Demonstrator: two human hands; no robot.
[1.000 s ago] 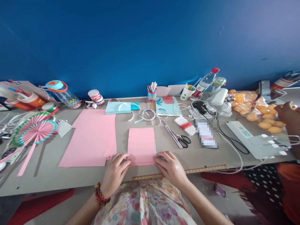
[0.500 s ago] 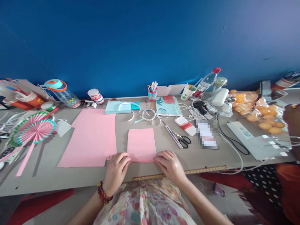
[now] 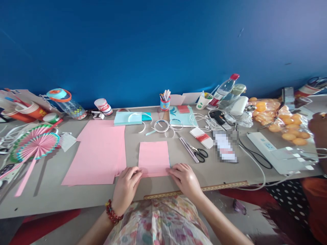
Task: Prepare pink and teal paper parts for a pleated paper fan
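Note:
A small rectangle of pink paper (image 3: 154,157) lies in front of me, with a thin blue edge showing along its right side. My left hand (image 3: 128,181) is closed on its near left corner, fingertips pressed together at the edge. At the near right corner, my right hand (image 3: 184,177) pinches the paper in the same way. The thumbs are partly hidden. Larger pink sheets (image 3: 98,153) lie overlapping to the left of my left hand. Scissors (image 3: 200,153) and a slim utility knife (image 3: 189,149) rest to the right of the small paper.
A pink pleated fan (image 3: 38,146) lies far left. Light blue paper (image 3: 127,118), coiled white strips (image 3: 161,126) and a pen cup (image 3: 165,102) stand behind. Farther right are a glue gun (image 3: 218,116), a bottle (image 3: 224,89), a power strip (image 3: 267,144) and bagged orange balls (image 3: 288,120).
Both hands keep hold of the small pink paper's near edge, with only slight finger movement. The view has shifted a little; nothing else has visibly moved.

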